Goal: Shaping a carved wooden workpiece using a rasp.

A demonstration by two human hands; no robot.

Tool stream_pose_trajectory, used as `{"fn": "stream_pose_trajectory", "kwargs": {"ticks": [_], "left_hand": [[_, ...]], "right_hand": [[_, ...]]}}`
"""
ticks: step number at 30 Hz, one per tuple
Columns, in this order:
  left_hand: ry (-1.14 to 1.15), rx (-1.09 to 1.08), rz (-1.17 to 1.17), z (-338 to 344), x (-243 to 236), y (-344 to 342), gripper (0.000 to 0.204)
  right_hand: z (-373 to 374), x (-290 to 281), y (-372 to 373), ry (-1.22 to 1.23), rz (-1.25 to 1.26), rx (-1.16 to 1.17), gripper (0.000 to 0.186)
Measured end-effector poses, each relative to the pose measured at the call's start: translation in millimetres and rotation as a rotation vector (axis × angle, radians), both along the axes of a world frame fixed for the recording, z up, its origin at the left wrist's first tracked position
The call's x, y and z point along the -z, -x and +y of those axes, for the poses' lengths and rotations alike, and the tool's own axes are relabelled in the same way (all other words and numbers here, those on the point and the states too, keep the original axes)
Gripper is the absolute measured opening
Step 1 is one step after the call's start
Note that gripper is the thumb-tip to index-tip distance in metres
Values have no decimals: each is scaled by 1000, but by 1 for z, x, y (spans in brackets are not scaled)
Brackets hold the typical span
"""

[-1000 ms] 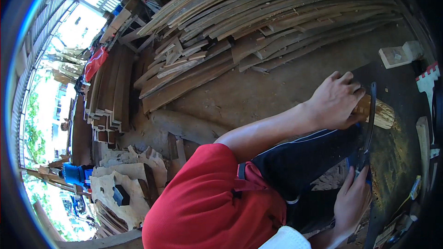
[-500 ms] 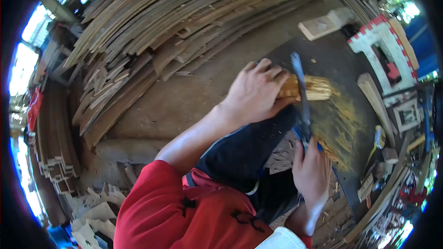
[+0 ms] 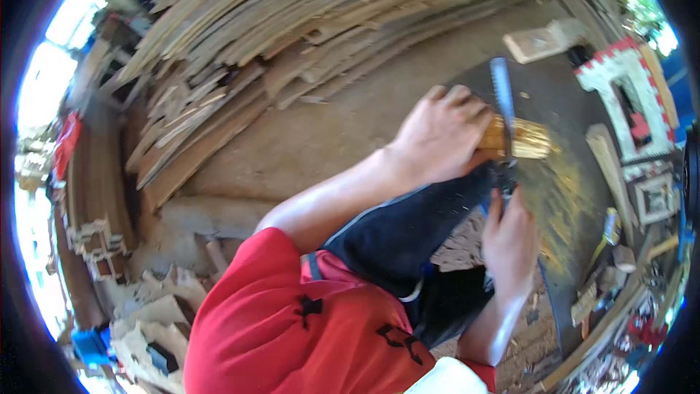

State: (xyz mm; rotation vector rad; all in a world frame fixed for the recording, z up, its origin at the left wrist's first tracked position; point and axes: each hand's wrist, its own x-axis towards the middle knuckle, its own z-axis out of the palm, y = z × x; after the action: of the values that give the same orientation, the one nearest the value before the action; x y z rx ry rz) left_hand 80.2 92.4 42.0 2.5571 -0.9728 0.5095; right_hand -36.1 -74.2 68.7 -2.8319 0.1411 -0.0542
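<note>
A short block of yellow-brown wood point(image 3: 534, 140) lies on the dark tabletop, with my left hand point(image 3: 445, 135) closed over its left end. Across the block runs the narrow toothed blade of a handsaw point(image 3: 500, 86), its tip pointing away from me. My right hand point(image 3: 512, 237) is wrapped round the saw's dark handle, close to the block's near side. The left fingers partly hide the block, and blur keeps me from telling how deep the blade sits in it.
Yellow sawdust covers the dark tabletop point(image 3: 572, 208) right of the block. Farther right are a white frame with red edging point(image 3: 634, 102), a wooden bar point(image 3: 609, 164) and a tape measure point(image 3: 611, 226). Long boards point(image 3: 292, 22) are stacked at the far left.
The saw has slid away from me along its stroke, bringing my right hand nearer the block. The whole scene has shifted slightly rightward in view. My left hand keeps its hold.
</note>
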Motion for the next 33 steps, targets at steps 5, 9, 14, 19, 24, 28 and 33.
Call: {"fn": "stream_pose_trajectory", "kwargs": {"ticks": [5, 9, 14, 19, 24, 28, 33], "left_hand": [[-59, -41, 13, 10, -8, 5, 52], [-30, -38, -53, 26, -4, 0, 56], [-21, 7, -42, 12, -1, -5, 60], [-27, -23, -29, 12, 1, -4, 64], [-38, -28, -62, 13, 0, -4, 64], [-25, -25, -53, 13, 2, -6, 64], [-39, -14, -85, 10, -3, -4, 64]], "right_hand": [[15, -6, 13, 165, -54, -22, 28], [18, 1, 28, 160, 36, 20, 27], [14, 3, -7, 146, -88, -17, 26], [-4, 2, 31, 100, -112, -51, 26], [-12, 10, 26, -13, -110, 1, 24], [-6, 17, 15, 14, -138, -52, 24], [-5, 13, -5, -55, -64, -10, 26]]}}
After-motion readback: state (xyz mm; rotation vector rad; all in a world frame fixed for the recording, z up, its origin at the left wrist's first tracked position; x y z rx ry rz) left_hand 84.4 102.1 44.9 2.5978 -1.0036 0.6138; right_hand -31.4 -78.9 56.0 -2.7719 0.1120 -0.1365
